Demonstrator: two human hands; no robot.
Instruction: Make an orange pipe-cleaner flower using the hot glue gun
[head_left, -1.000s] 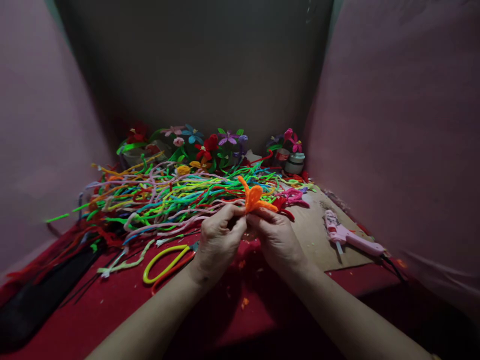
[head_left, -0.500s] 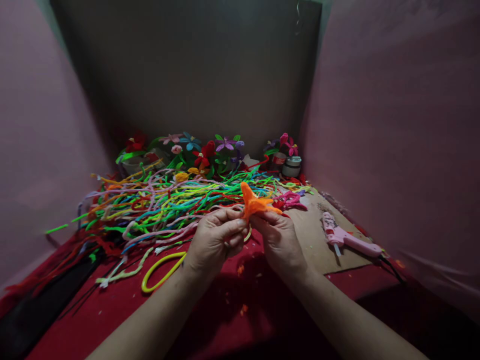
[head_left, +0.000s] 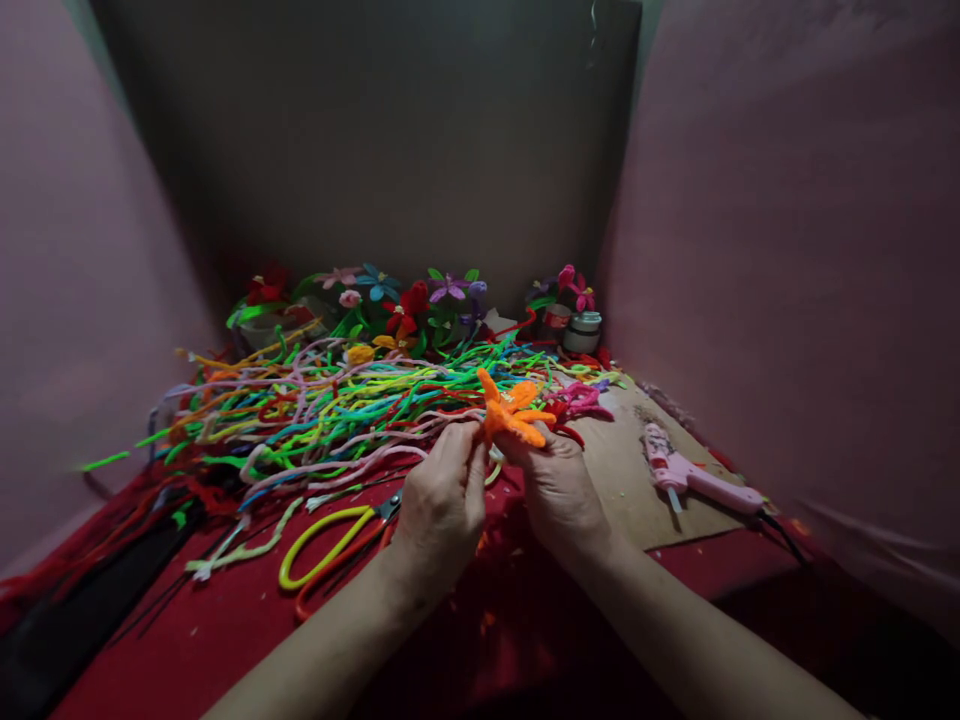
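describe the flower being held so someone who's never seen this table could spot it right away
On the red-covered table, find the heap of multicoloured pipe cleaners. In front of its right end, the left hand and right hand meet at an orange pipe-cleaner flower. Unlike the flowers along the back, it is held up, its petals spread open.

Dim, murky light; the orange flower [head_left: 517,412] between the left hand [head_left: 442,490] and the right hand [head_left: 564,490] glows brightest. Dark shadow pools on the red table [head_left: 525,640] beneath them. Beyond, the grey wall [head_left: 375,150] fades dark; wide-angle stretching and softness show farther out.
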